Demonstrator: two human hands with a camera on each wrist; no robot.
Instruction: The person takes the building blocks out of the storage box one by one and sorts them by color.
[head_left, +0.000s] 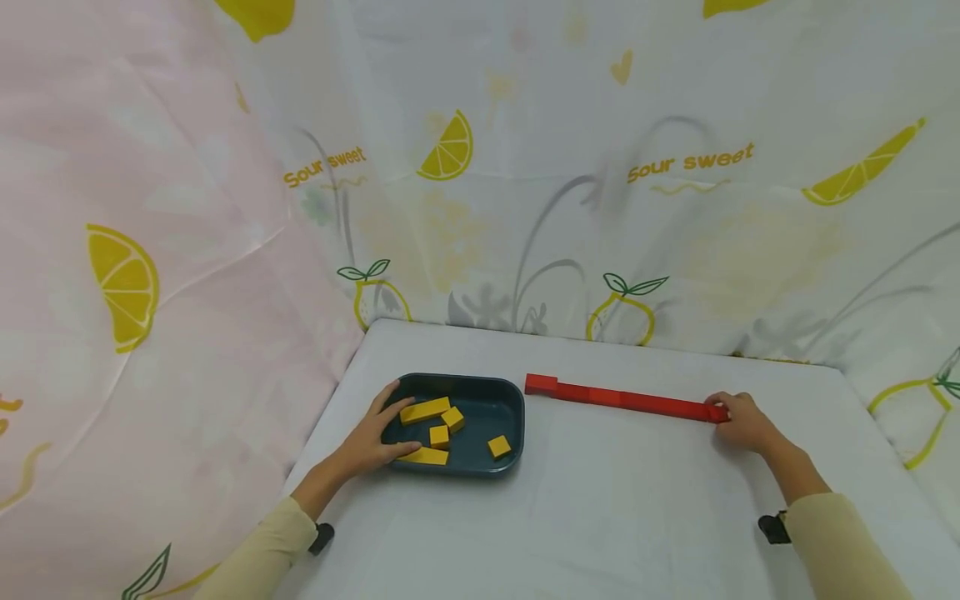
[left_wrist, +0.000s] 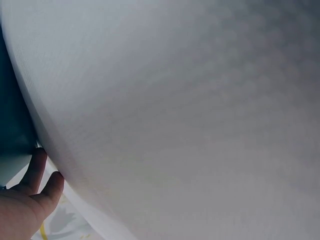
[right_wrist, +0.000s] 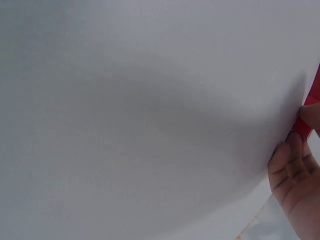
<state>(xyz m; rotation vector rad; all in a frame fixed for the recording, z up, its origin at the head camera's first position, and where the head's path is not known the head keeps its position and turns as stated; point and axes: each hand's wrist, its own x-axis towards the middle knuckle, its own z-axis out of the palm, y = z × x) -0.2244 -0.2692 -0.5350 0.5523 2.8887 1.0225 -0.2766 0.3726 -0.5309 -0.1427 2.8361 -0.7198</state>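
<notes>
A dark blue tray (head_left: 480, 468) lies left of centre on the table. Inside it are several yellow blocks (head_left: 425, 410), some long and some small cubes. My left hand (head_left: 367, 440) grips the tray's left end, its thumb over the near side by a long yellow block. In the left wrist view, two fingers (left_wrist: 35, 172) show beside the tray's outer wall. To the right of the tray runs a long row of red blocks (head_left: 630, 401), with a raised or thicker red block at its left end. At the row's right end my right hand (head_left: 742, 423) pinches a red block (right_wrist: 303, 128).
White cloth covers the table (head_left: 600, 517). A curtain (head_left: 495, 208) printed with lemons hangs along its far edge, and pinkish cloth (head_left: 187, 333) hangs on the left. The tray's right rim stands close to the row's left end.
</notes>
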